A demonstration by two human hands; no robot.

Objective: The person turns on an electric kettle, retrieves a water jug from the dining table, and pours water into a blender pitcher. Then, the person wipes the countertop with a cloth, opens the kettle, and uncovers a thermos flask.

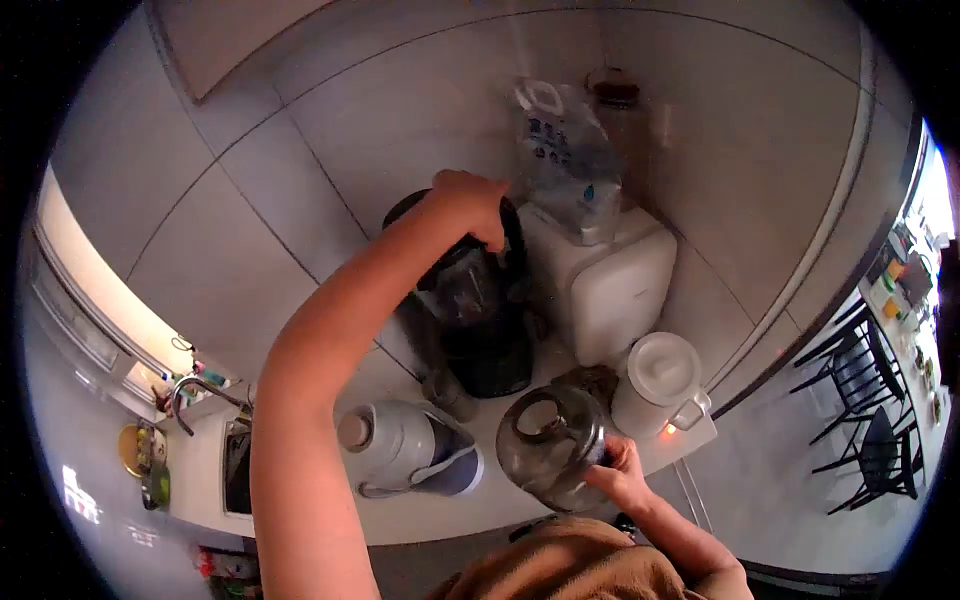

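Note:
My left hand reaches across to the top of a black blender with a clear jug, its fingers closed at the lid and the top of the handle. The exact grip is partly hidden by the hand itself. Low in the view, my right hand holds a tinted, see-through glass pot by its side, just above the counter's front edge. The pot's round opening faces up and looks empty.
A grey-white thermos jug lies left of the pot. At the right are a white kettle and a white box-shaped appliance with a silver bag on top. A faucet and chairs lie farther off.

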